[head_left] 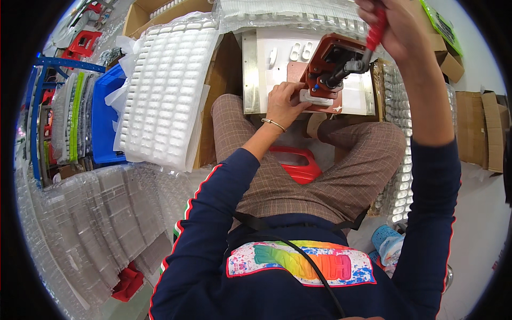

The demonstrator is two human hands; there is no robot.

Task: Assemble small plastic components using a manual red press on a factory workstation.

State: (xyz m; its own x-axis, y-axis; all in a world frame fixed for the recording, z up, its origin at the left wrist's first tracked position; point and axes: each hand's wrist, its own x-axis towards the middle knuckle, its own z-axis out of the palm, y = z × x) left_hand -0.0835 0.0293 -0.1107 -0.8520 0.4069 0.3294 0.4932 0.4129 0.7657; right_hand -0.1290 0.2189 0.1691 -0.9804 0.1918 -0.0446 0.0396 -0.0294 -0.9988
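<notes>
A brown hand press [325, 56] stands on a white board in front of me. My right hand [397, 32] is raised at the upper right and wrapped round the press's red lever handle [377, 29]. Low at the press's near side, my left hand [285, 101] pinches a small white oblong plastic piece [316, 98] by its left end, beneath the press head. Part of that piece is hidden by the press. To the left of the press lie two white oval pieces [301, 51] and a single white piece on its edge [273, 56].
Beside my left leg leans a stack of white trays full of pieces [165, 85], next to a blue bin [106, 114]. More wrapped trays [288, 16] lie behind the press. Cardboard boxes [472, 128] stand at the right. A red stool [298, 164] shows between my legs.
</notes>
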